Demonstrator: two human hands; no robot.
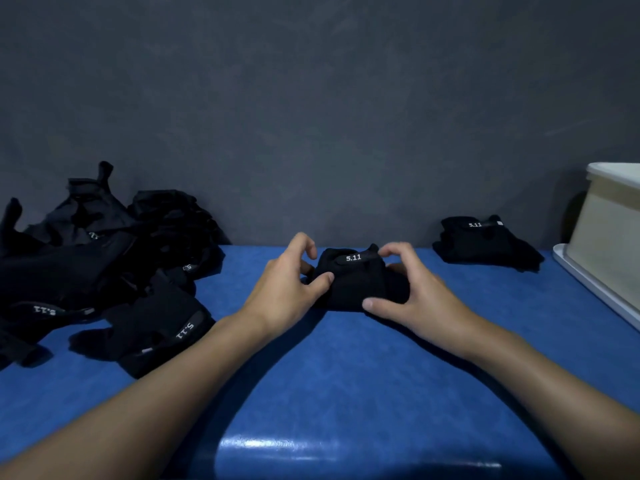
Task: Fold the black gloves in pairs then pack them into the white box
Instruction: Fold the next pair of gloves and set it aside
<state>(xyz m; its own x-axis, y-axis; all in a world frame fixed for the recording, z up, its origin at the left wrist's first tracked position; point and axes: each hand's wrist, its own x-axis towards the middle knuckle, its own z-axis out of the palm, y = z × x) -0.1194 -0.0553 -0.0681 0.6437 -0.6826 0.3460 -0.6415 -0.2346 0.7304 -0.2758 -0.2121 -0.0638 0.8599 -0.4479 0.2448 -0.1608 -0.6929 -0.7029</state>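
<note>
A folded pair of black gloves [356,278] with a "5.11" strap lies at the middle of the blue table [329,375]. My left hand [287,289] grips its left side, thumb pressed on the fabric and fingers curled above it. My right hand [412,292] holds the right side, thumb at the front edge and fingers curled over the strap end. Another folded pair [485,244] rests further right. The white box [609,237] stands at the far right edge, only partly in view.
A heap of loose black gloves [97,271] covers the left part of the table up to the dark grey wall [311,116]. A white lid or tray [588,289] lies under the box.
</note>
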